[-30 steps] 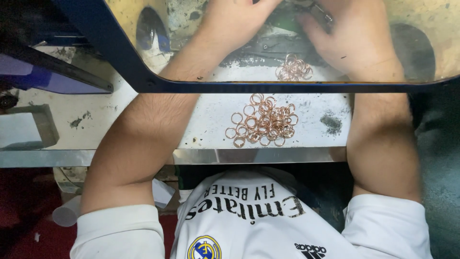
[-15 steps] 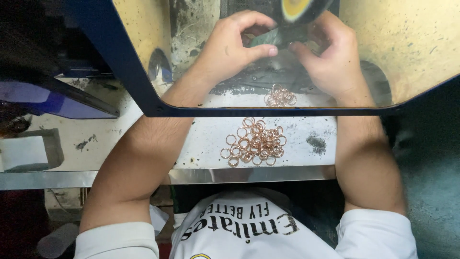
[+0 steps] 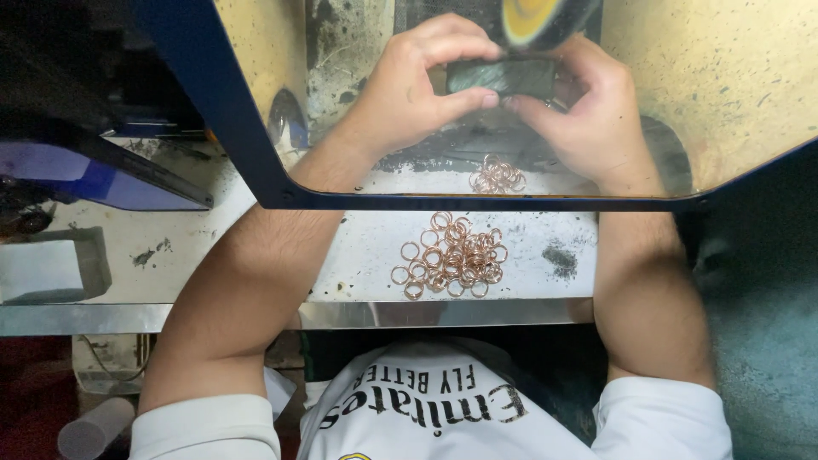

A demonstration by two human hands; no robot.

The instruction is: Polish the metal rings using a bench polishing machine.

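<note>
Head view: left hand (image 3: pixel 417 89) & right hand (image 3: pixel 588 111) both gripped a dark flat block (image 3: pixel 501 75) at 12 o'clock, just under a yellow wheel (image 3: pixel 532 17), behind the clear guard w/ blue frame (image 3: pixel 230 111). Copper rings (image 3: pixel 450 255) piled on table (image 3: pixel 358 255) at 6 o'clock of hands, smaller ring pile (image 3: pixel 497 175) nearer

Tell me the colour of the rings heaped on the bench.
The rings are coppery pink, like rose gold; the head view shows them best, on the pale bench.
</note>
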